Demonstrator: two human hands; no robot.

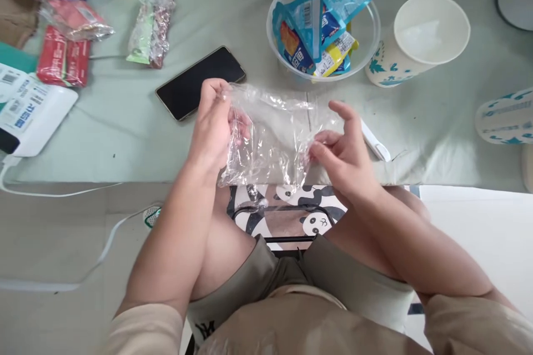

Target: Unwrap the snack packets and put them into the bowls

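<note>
A clear plastic bag (275, 127), crinkled and see-through, is stretched between my two hands over the table's front edge. My left hand (214, 127) grips its left side, fingers curled partly behind the film. My right hand (343, 150) pinches the bag's right side between thumb and fingers, with the index finger raised. I can make out nothing inside the bag. Just behind my left hand lies a black phone (200, 82). Beyond the bag stands a clear round tub (272, 61) holding several blue and yellow snack packets (302, 28).
Right of the tub, a paper cup (433, 33) leans tilted. A white pen-like object (376, 141) lies by my right hand. Wrapped snacks (66, 55) and a white device with a cable (45, 116) are at left. Another cup (506, 117) lies far right.
</note>
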